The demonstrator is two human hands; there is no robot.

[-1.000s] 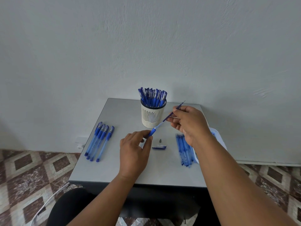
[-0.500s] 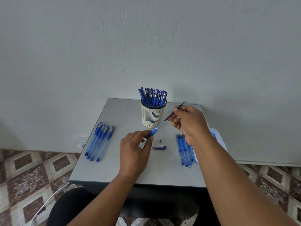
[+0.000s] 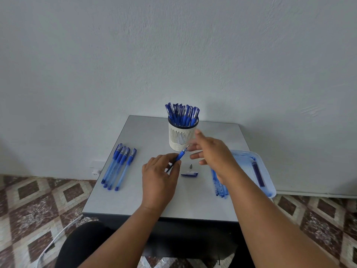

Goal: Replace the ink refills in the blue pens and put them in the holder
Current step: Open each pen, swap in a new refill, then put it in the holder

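My left hand (image 3: 161,176) grips a blue pen barrel (image 3: 180,155) that points up and right, a refill tip showing at its open end. My right hand (image 3: 210,151) hovers just right of that tip with fingers spread, holding nothing. Below the tip, a small grey pen tip cone (image 3: 190,166) and a blue cap (image 3: 189,173) lie on the table. A white slotted holder (image 3: 182,137) behind the hands is full of capped blue pens (image 3: 182,113). Several capped pens (image 3: 119,165) lie in a row at the left. Loose refills (image 3: 219,187) lie under my right forearm.
The small grey table (image 3: 146,132) stands against a pale wall. A white tray (image 3: 267,182) at the right edge holds two dark refills (image 3: 257,172). Patterned floor tiles surround the table, and a white cable (image 3: 54,242) runs on the floor at lower left.
The refill my right hand was pinching has gone down into the barrel. My right hand has let go and opened, its fingers now spread beside the pen's tip.
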